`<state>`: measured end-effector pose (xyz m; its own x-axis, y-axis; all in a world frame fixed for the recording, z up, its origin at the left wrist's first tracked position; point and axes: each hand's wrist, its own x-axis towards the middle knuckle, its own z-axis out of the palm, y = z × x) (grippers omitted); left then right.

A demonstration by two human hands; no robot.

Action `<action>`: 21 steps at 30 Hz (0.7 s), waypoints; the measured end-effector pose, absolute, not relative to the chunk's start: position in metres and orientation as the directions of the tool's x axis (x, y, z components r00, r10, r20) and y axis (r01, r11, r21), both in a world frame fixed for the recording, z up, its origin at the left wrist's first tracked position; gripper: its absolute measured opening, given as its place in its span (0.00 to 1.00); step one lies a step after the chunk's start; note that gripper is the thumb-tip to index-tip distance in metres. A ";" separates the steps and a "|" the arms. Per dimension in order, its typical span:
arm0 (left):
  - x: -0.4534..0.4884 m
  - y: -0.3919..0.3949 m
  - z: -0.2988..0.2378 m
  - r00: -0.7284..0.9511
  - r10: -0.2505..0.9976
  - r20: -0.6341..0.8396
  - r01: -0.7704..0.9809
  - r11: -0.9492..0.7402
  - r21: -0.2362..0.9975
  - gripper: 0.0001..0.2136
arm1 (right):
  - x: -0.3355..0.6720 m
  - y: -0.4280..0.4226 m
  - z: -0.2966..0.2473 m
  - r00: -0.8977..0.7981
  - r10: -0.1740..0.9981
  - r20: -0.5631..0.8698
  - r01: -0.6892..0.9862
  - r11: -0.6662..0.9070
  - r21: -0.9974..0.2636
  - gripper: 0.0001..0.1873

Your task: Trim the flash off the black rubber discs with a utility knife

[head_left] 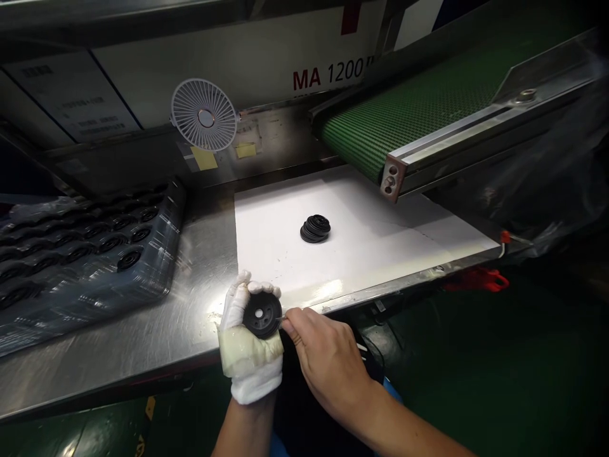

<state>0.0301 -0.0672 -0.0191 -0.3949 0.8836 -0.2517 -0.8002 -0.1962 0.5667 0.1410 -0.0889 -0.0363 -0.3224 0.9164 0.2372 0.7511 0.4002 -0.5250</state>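
My left hand (251,324) wears a white glove with a pale yellowish band round the palm. Its fingers are wrapped round a black wheel-like disc (269,312), whose face with a light centre hole is turned up to me. My bare right hand (323,349) is closed in a pinch at the disc's right rim. Only a thin tip of what it grips shows at the rim, too small to name. Beyond both hands, a leaning stack of similar black discs (314,230) lies on a white sheet (361,247).
Clear plastic trays (159,266) with several black discs stand at the left on the metal table (195,317). A small white fan (204,115) is at the back. The green conveyor belt (409,114) reaches over the sheet from the right. A red-handled object (485,279) is below the table's edge.
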 end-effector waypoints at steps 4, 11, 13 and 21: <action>0.032 -0.065 -0.019 -0.409 0.871 -0.273 -0.830 -0.231 0.508 0.07 | 0.133 -0.095 -0.039 -0.327 0.915 0.235 0.734 0.403 -0.547 0.11; 0.026 -0.069 -0.013 -0.312 0.894 -0.320 -0.854 -0.116 0.508 0.13 | 0.133 -0.097 -0.038 -0.368 0.893 0.258 0.710 0.449 -0.542 0.11; 0.019 -0.071 -0.012 -0.154 0.931 -0.331 -0.879 0.024 0.477 0.17 | 0.137 -0.095 -0.037 -0.380 0.887 0.261 0.695 0.461 -0.551 0.12; 0.022 -0.064 -0.012 -0.247 0.904 -0.348 -0.899 -0.079 0.431 0.06 | 0.136 -0.094 -0.040 -0.320 0.908 0.272 0.735 0.419 -0.534 0.13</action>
